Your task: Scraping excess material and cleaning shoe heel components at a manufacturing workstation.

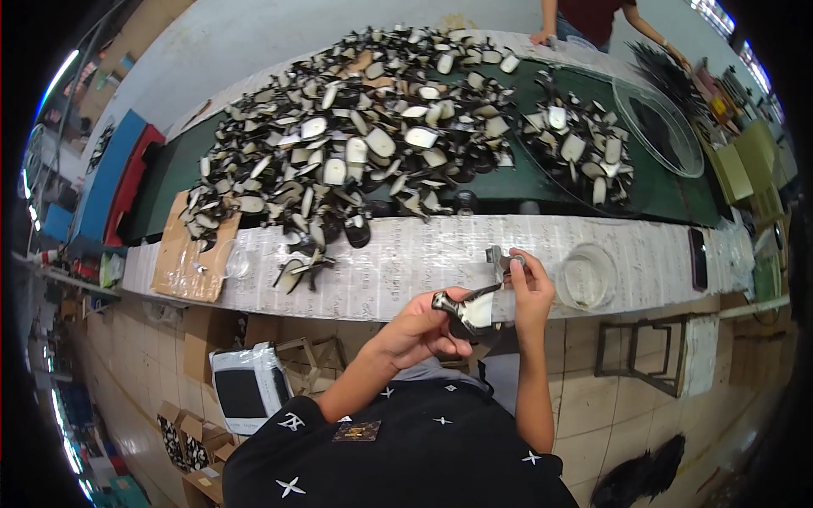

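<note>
My left hand (415, 328) is closed around a glossy black curved part with a cream pad (479, 311), held above my lap at the near table edge. Just to its right, my right hand (532, 292) is raised with thumb and fingers pinched on a small grey piece (494, 255); its exact kind is too small to make out. The two held things are close together, and I cannot tell whether they touch. Beyond my hands, a large heap of similar black-and-cream parts (356, 151) covers the green table, and a few lie nearer on the pale work strip (398, 254).
A clear round tub (586, 279) stands right of my hands, with a dark phone (698, 258) further right. Another pile (584, 152) sits back right beside a large clear tray (659, 127). Cardboard (188, 262) lies left. Another person's hand (540, 38) rests at the far edge.
</note>
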`<action>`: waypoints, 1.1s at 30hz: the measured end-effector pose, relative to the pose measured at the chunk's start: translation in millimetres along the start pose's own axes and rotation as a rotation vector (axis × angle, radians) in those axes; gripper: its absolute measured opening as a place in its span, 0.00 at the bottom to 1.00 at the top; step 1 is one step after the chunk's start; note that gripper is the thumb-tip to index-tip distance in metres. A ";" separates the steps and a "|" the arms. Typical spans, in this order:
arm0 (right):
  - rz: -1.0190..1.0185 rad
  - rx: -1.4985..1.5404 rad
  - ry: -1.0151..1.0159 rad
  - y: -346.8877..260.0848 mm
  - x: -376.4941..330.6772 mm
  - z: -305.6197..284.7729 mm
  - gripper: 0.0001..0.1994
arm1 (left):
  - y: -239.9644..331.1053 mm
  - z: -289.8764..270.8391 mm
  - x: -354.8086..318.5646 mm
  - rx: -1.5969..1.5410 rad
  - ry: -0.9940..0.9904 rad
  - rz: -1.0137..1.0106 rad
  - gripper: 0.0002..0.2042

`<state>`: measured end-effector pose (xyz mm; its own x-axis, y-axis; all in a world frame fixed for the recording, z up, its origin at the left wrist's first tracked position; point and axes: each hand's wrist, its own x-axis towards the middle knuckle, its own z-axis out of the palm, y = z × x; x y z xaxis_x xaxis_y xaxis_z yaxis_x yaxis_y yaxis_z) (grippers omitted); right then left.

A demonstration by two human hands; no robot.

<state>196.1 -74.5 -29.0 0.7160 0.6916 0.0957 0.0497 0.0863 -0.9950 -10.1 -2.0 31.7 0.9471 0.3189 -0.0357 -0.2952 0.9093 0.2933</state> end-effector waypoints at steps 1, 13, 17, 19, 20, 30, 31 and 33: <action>0.060 0.051 -0.035 7.1 6.0 4.4 0.12 | 2.6 2.8 -1.0 -0.042 -0.126 -0.033 0.28; -0.045 0.128 -0.077 18.6 4.9 -5.6 0.10 | 37.1 63.0 42.7 0.407 -0.631 0.172 0.21; -0.058 0.216 -0.107 20.0 6.7 -8.4 0.10 | 78.4 97.1 124.6 1.069 -0.990 0.358 0.16; -0.035 0.164 -0.128 20.0 8.0 -9.7 0.10 | 65.6 107.7 158.7 1.401 -0.477 0.644 0.16; -0.078 0.098 -0.110 19.7 5.6 -11.5 0.10 | 60.6 111.9 182.9 1.422 -0.276 0.665 0.15; -0.063 0.172 -0.130 19.5 7.6 -11.0 0.10 | 76.2 10.9 232.4 1.389 0.058 0.391 0.17; -0.076 0.179 -0.124 18.6 6.8 -10.9 0.10 | 80.0 -4.5 230.3 1.275 0.063 0.317 0.17; -0.076 0.253 -0.133 13.9 4.3 -11.6 0.10 | 84.4 -32.0 222.9 1.045 0.158 0.253 0.15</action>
<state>208.0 -78.6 -42.7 0.6182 0.7630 0.1887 -0.0880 0.3058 -0.9480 172.1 154.4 18.0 0.8248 0.5640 0.0392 -0.1551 0.1592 0.9750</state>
